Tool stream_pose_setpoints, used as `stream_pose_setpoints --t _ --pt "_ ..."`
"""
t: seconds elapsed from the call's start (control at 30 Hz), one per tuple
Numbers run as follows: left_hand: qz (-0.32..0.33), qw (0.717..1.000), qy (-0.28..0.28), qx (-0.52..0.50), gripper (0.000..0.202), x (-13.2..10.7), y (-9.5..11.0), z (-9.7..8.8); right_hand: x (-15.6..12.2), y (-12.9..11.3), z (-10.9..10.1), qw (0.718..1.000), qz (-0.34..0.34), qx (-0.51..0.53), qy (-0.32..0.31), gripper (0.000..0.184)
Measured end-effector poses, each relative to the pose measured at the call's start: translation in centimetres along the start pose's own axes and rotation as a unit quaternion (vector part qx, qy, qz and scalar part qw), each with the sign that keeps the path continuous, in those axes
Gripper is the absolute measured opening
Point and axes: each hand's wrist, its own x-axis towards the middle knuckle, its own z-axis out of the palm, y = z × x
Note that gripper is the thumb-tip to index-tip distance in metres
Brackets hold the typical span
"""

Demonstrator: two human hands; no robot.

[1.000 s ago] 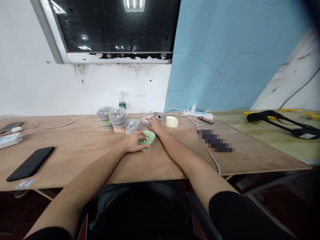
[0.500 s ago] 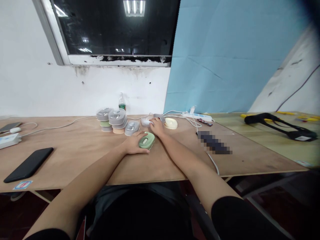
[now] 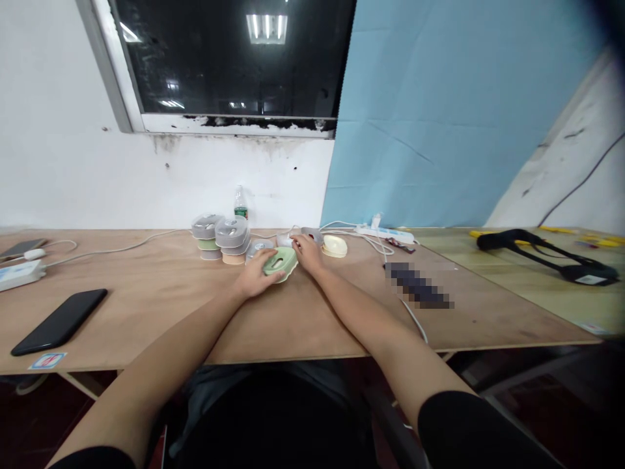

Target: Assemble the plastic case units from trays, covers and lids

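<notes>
My left hand is closed around the side of a light green oval plastic box, which is tilted toward me and has an oblong slot in its top. Beside its right end is my right hand, with bent fingers over a whitish container; whether something small is between those fingertips is hidden. Just behind the green box sits a grey clear-lidded box, partly covered by my left hand. A cream oval box and a grey piece lie right of and behind my right hand.
Two stacks of lidded boxes stand at the back left near a plastic bottle. A black phone lies at left on the wooden table. A power strip with cables and a black strap-like frame are at right.
The green box has tilted up and shifted slightly back and left in my left hand. My right hand has drawn a little closer to its right end. The view has shifted slightly.
</notes>
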Motion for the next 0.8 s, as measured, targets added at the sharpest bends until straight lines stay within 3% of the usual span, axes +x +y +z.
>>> stream_pose_setpoints --t 0.23,0.4,0.57,0.7,0.8 --pt "-0.001 0.993 0.108 -0.043 0.041 0.3 -0.4 -0.2 -0.1 -0.3 -0.2 1.000 -0.023 0.011 0.002 0.033" --pt "-0.005 0.987 0.147 -0.059 0.040 0.5 -0.5 -0.5 -0.3 -0.4 0.1 0.998 -0.057 0.022 0.001 0.032" --pt "-0.020 0.988 0.149 -0.039 0.044 0.5 -0.5 -0.6 -0.5 -1.4 0.2 0.996 -0.090 0.014 -0.010 0.026" --pt "-0.017 0.988 0.148 -0.035 0.045 0.6 -0.6 -0.5 -0.5 -2.2 0.2 0.999 -0.027 0.020 0.007 0.031" --pt "-0.021 0.989 0.141 -0.034 0.045 0.5 -0.6 -0.5 -0.5 -2.2 0.3 1.000 -0.020 0.025 0.002 0.030"
